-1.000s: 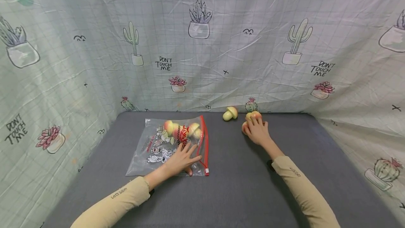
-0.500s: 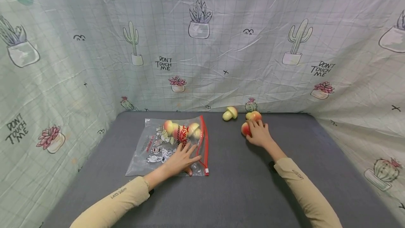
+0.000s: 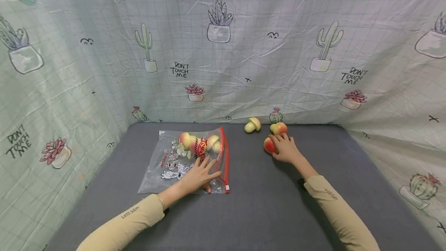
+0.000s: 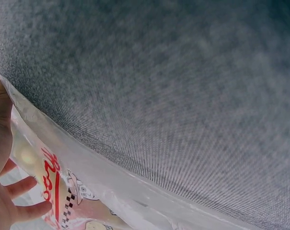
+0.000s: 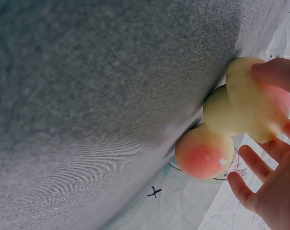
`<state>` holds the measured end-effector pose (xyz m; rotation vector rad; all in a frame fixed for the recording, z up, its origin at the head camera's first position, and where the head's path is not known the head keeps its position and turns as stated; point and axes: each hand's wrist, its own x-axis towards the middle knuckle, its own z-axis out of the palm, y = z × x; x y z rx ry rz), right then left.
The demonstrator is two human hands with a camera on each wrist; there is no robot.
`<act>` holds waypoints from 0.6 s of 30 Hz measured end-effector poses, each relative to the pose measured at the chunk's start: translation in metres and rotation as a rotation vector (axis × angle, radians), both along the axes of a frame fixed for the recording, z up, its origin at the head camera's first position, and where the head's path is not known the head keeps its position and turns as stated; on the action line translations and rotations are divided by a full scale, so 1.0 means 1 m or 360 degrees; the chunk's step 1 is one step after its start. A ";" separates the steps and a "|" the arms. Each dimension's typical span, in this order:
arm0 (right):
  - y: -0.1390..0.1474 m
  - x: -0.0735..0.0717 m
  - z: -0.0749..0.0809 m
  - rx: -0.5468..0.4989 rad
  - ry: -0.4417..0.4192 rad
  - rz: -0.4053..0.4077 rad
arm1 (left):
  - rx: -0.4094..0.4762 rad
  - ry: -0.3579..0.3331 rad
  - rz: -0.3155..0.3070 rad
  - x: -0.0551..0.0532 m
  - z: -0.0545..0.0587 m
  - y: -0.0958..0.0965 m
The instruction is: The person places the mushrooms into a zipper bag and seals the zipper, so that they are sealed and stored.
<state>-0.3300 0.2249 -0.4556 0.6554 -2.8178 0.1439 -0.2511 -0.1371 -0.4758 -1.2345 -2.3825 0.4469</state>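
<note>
In the head view, my right hand [image 3: 288,151] holds a yellow-and-red toy mushroom [image 3: 270,145] just above or on the grey table. The right wrist view has the thumb on one side of this mushroom [image 5: 245,93] and fingertips on the other. A second toy mushroom [image 3: 280,128] lies just behind it, with its reddish cap [image 5: 203,152] near the fingers. A third toy mushroom [image 3: 252,125] lies further left. My left hand [image 3: 198,175] rests with spread fingers on a clear zip bag [image 3: 153,177]; several toy mushrooms [image 3: 189,142] show inside.
The bag's red zip edge [image 3: 227,158] faces right, with a white slider [image 3: 227,188] at its near end. A patterned cloth [image 3: 223,69] hangs behind and at both sides of the grey table [image 3: 251,204].
My right hand has shifted slightly nearer and left with the mushroom, which now stands apart from the one behind it. The left hand and bag stay in place.
</note>
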 end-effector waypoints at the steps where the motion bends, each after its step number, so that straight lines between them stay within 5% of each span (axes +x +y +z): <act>1: 0.000 0.000 0.000 -0.0003 0.0002 0.0001 | -0.0001 -0.0005 0.0001 0.000 0.000 0.000; 18: 0.001 0.006 -0.003 0.0044 -0.0042 0.0001 | -0.0055 -0.0005 0.0045 0.001 0.000 -0.001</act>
